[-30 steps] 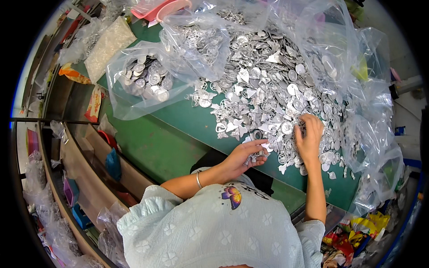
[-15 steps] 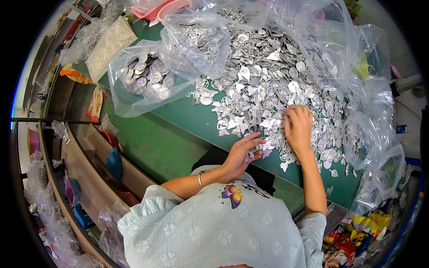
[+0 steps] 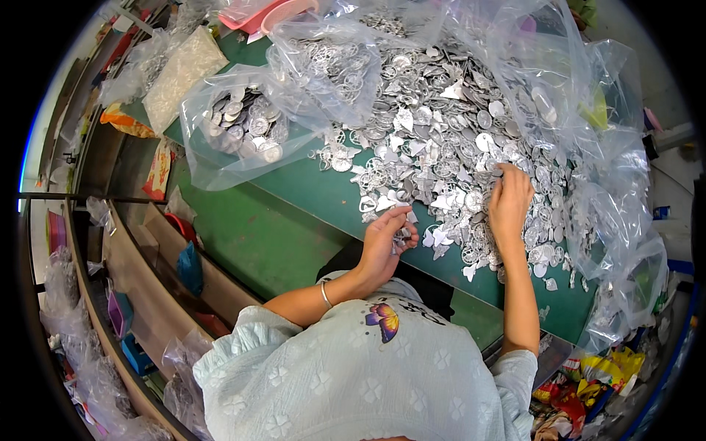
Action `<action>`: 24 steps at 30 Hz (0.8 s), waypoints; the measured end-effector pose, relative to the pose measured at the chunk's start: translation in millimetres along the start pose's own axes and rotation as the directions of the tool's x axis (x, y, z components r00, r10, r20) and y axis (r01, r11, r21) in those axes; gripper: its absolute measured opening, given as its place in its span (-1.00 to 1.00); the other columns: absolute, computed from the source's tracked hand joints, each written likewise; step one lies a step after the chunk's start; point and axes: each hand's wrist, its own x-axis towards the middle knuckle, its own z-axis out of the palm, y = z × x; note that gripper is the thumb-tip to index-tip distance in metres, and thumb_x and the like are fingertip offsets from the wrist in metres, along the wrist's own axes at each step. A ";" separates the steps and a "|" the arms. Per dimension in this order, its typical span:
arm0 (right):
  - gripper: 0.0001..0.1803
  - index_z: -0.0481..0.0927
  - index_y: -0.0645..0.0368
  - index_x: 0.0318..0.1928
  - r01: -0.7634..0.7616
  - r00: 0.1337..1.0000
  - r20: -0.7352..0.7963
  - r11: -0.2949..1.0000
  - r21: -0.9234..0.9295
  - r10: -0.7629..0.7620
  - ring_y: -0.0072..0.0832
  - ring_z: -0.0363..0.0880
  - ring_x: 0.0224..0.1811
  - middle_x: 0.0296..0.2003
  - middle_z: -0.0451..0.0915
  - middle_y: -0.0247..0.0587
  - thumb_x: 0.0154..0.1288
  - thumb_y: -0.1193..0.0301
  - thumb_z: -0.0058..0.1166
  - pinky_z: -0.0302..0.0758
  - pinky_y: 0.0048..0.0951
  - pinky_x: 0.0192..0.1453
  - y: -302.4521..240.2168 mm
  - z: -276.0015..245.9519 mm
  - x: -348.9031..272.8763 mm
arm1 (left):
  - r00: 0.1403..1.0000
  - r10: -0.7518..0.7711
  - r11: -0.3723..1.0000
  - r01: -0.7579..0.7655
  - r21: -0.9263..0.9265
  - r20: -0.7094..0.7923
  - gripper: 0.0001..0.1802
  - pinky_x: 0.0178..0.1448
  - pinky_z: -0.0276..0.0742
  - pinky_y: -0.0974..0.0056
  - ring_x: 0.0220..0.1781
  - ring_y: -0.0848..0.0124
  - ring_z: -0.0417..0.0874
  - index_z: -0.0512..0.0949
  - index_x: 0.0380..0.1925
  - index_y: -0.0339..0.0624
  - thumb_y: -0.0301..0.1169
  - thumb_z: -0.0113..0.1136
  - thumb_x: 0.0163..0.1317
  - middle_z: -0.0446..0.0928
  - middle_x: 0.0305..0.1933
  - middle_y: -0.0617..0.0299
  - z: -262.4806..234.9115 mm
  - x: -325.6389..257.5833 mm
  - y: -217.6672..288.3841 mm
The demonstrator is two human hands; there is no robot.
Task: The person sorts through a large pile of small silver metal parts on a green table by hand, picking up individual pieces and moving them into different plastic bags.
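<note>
Green tabletop (image 3: 316,192) runs under the metal pcs heap (image 3: 441,140), just beyond L hand (image 3: 386,239) and under R hand (image 3: 511,202). L curls round a few small pcs (image 3: 399,239); R's fingers bend, can't tell if gripping. Prob. best: cup L snugly, pinch singles w/ R.

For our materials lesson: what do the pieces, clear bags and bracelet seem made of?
Pieces: probably metal, mostly dull silver-grey, some glinting. Clear bags: likely plastic film, glossy; contents show through. Bracelet: perhaps polished metal; it shines silver.
</note>
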 end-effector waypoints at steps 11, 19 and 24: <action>-0.84 0.49 0.24 -0.35 0.180 0.956 0.237 0.984 0.003 -0.176 -0.25 0.31 -0.20 -0.29 0.39 -0.18 -0.03 0.54 0.07 0.22 -0.30 -0.14 -39.0 2.9 -23.7 | 0.963 -0.238 0.971 0.241 -0.007 0.128 -0.58 -0.49 0.23 0.54 -0.41 0.53 0.39 0.31 0.08 -0.19 -0.44 0.01 0.20 0.42 -0.26 0.25 14.7 -6.8 3.4; -0.90 0.45 0.21 -0.44 0.145 0.973 0.162 0.981 0.131 -0.165 -0.29 0.35 -0.28 -0.42 0.42 -0.15 0.00 0.53 0.09 0.20 -0.30 -0.14 -25.7 5.2 -28.3 | 0.958 -0.250 0.968 0.252 0.006 0.137 -0.58 -0.47 0.26 0.52 -0.41 0.52 0.42 0.31 0.08 -0.19 -0.45 0.02 0.19 0.43 -0.26 0.25 9.5 -5.4 0.8; -0.91 0.49 0.24 -0.36 -0.067 0.985 -0.147 0.987 0.143 0.088 -0.30 0.43 -0.28 -0.40 0.49 -0.15 0.06 0.57 0.09 0.30 -0.30 -0.09 -2.7 -38.6 -30.3 | 0.961 -0.264 0.964 0.260 0.063 0.082 -0.54 -0.36 0.39 0.50 -0.31 0.50 0.51 0.29 0.10 -0.21 -0.46 0.05 0.17 0.46 -0.14 0.18 13.8 -7.3 2.2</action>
